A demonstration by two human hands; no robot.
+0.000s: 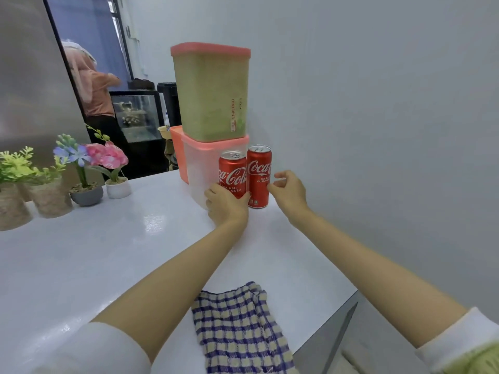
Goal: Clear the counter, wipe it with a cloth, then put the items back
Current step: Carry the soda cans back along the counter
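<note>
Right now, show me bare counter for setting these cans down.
Widest bare patch: counter between the flower pots, the checked cloth and the cans. Crowded: far corner, stacked containers, left hand gripping one can, right hand beside the other.

Notes from my remote station, wearer's body only.

Two arms in view, coming in from the near edge. The left sleeve is white, plain, smooth cloth and ends around the elbow in a soft rounded edge. The right sleeve is white as well and ends in a thicker, folded-looking cuff band. Under that cuff, in the near right corner, I see a patch of yellow-green cloth with a nubbly weave; I cannot tell which garment it belongs to. Both forearms are uncovered from sleeve edge to wrist. The left hand and right hand are bare. Finger detail is too soft to read.
</note>
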